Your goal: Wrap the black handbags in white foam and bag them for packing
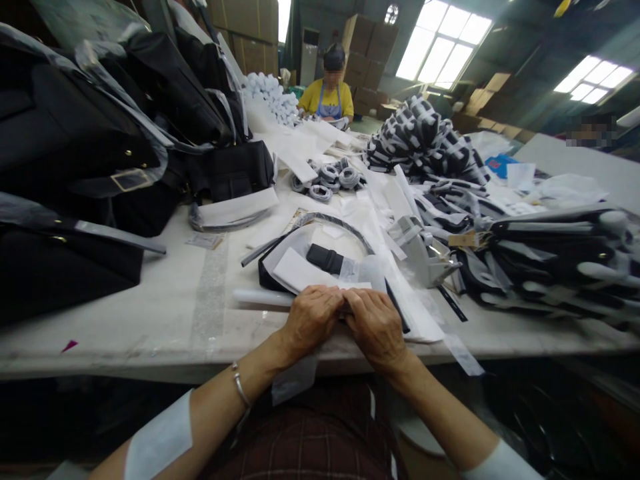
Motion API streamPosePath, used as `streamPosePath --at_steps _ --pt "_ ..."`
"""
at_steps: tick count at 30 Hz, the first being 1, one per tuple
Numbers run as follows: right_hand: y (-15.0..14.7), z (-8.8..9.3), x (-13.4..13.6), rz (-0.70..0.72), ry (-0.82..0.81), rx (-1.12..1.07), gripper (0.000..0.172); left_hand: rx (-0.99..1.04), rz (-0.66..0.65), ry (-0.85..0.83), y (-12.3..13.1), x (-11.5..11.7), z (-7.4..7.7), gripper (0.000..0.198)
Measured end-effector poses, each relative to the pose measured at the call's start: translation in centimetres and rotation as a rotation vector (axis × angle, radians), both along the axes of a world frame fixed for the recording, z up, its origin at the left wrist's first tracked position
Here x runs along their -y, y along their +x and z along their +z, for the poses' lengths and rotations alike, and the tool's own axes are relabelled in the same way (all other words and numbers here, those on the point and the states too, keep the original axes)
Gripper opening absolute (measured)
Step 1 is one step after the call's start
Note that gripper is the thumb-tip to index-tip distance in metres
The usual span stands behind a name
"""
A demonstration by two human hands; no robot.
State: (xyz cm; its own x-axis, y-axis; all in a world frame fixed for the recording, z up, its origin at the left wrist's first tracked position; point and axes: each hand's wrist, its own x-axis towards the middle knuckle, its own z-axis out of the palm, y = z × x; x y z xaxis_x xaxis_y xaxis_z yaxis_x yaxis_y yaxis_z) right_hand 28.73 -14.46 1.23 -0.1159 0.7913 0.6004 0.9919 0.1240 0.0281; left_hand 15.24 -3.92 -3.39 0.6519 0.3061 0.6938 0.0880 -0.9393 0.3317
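A black handbag [269, 268] lies flat at the table's front edge, its wrapped handle [345, 225] arching away from me. A white sheet [295, 270] and a black strap piece with a loop [324, 257] rest on it. My left hand [314, 320] and my right hand [376, 325] meet at the bag's near side, fingers curled and thumbs close together. What they pinch is hidden behind the fingers. From beside my left hand a whitish tube [260, 298] runs left along the table.
Finished-looking black bags [75, 127] pile up at left. Rolled grey straps [330, 179] lie mid-table. Right of my hands stands a tape dispenser [427, 257], with stacked wrapped black pieces [555, 260] beyond it. Across the table sits a person in yellow [313, 97].
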Motion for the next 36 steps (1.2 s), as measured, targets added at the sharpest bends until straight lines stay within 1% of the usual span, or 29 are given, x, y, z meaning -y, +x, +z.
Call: streamPosePath --at_steps 1,3,5,6,7,9,12,13,15,18,21,23,25,26,28,30,32,33,36 --pt "0.0 0.2 0.6 0.041 0.011 -0.031 0.027 -0.001 0.002 0.008 0.1 0.0 -0.1 0.024" --pt "-0.3 0.2 2.4 0.169 0.006 -0.086 0.028 -0.012 -0.001 0.017 0.1 0.0 -0.3 0.027" --pt "-1.0 -0.5 4.3 0.272 -0.048 -0.113 0.025 -0.029 -0.006 0.021 0.1 -0.1 -0.4 0.033" --pt "-1.6 -1.2 5.0 0.287 -0.086 -0.116 0.023 -0.037 -0.008 0.020 0.1 -0.1 -0.4 0.035" --pt "-2.4 -2.1 5.5 0.273 -0.115 -0.116 0.022 -0.043 -0.008 0.017 0.0 -0.1 -0.4 0.037" --pt "-4.0 -4.4 5.5 0.190 -0.122 -0.120 0.024 -0.053 -0.008 0.013 -0.1 -0.1 -0.3 0.039" --pt "-6.2 -7.3 4.2 0.058 -0.028 -0.174 0.024 -0.063 -0.006 0.013 -0.2 -0.2 -0.1 0.040" --pt "-6.6 -7.9 3.7 0.037 0.003 -0.198 0.022 -0.065 -0.005 0.014 -0.2 -0.2 0.0 0.040" --pt "-7.1 -8.4 2.9 0.050 0.032 -0.241 0.020 -0.067 -0.004 0.013 -0.2 -0.2 0.2 0.041" --pt "-6.9 -7.8 2.6 0.167 0.040 -0.328 0.019 -0.059 0.002 0.002 -0.1 -0.2 0.2 0.042" --pt "-6.2 -6.6 2.7 0.287 0.065 -0.538 0.024 -0.042 0.024 -0.026 0.0 -0.1 0.2 0.042" --pt "-5.3 -5.7 2.9 0.315 0.033 -0.713 0.023 -0.034 0.037 -0.046 0.0 -0.1 0.2 0.042" --pt "-4.0 -4.5 3.6 0.289 -0.031 -0.822 0.018 -0.035 0.043 -0.058 0.0 -0.1 0.3 0.042" --pt "-3.3 -3.8 4.1 0.270 -0.063 -0.831 0.017 -0.037 0.045 -0.062 0.0 0.0 0.3 0.042" --pt "-1.8 -2.5 5.2 0.267 -0.115 -0.779 0.017 -0.040 0.051 -0.067 0.1 0.0 0.4 0.042" --pt "-1.0 -1.5 6.1 0.332 -0.160 -0.701 0.018 -0.033 0.062 -0.071 0.2 0.1 0.4 0.041" --pt "-1.2 -1.2 6.7 0.374 -0.171 -0.671 0.020 -0.021 0.075 -0.077 0.3 0.2 0.3 0.040" --pt "-1.5 -1.4 6.9 0.364 -0.168 -0.682 0.020 -0.016 0.083 -0.081 0.3 0.3 0.3 0.040" --pt "-3.1 -3.0 6.9 0.248 -0.135 -0.774 0.018 -0.001 0.111 -0.100 0.4 0.5 0.1 0.040"
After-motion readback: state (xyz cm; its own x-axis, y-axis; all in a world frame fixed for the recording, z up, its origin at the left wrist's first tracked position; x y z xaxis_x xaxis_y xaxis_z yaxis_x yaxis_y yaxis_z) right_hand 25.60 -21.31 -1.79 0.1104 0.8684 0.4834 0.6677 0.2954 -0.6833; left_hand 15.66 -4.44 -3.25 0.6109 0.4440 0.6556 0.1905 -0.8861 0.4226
